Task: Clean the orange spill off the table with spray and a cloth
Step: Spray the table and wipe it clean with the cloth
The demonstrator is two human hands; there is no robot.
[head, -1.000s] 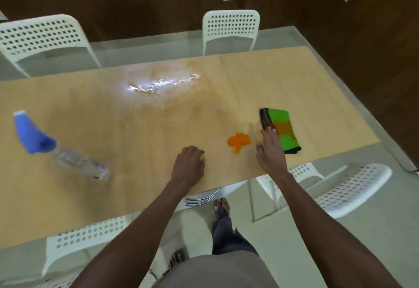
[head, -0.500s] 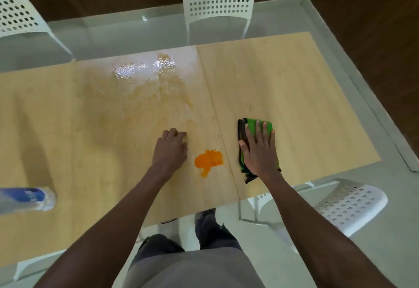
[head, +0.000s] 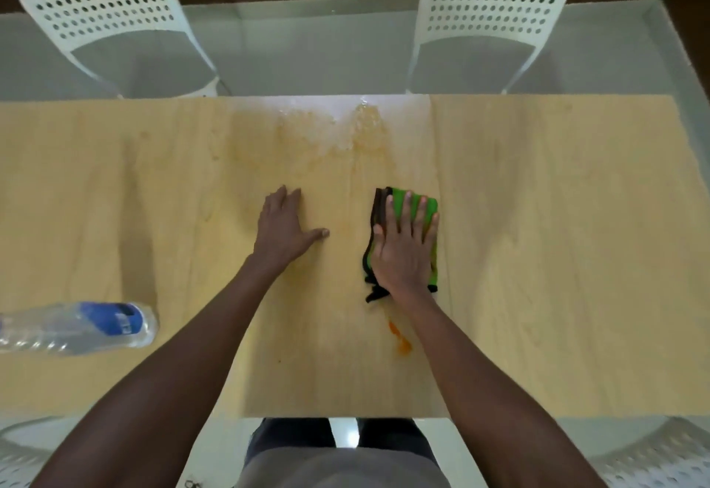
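Observation:
My right hand [head: 405,247] lies flat with straight fingers on a folded green and black cloth [head: 399,201], pressing it onto the wooden table [head: 557,238]. A small orange smear of the spill [head: 399,339] shows just behind the cloth, near my right wrist. My left hand [head: 286,228] rests flat on the bare wood to the left of the cloth, fingers spread. The clear spray bottle [head: 73,328] with a blue label lies on its side at the left edge; its nozzle is out of frame.
A wet, faintly orange patch [head: 326,134] spreads over the table's far middle. Two white perforated chairs [head: 115,22] [head: 488,22] stand beyond the glass far edge. More white chair seats [head: 661,453] sit at the near corners.
My right hand has slid the cloth left and forward over the orange spill, leaving only a thin smear behind it. My left hand has flattened, and the camera now looks straight down.

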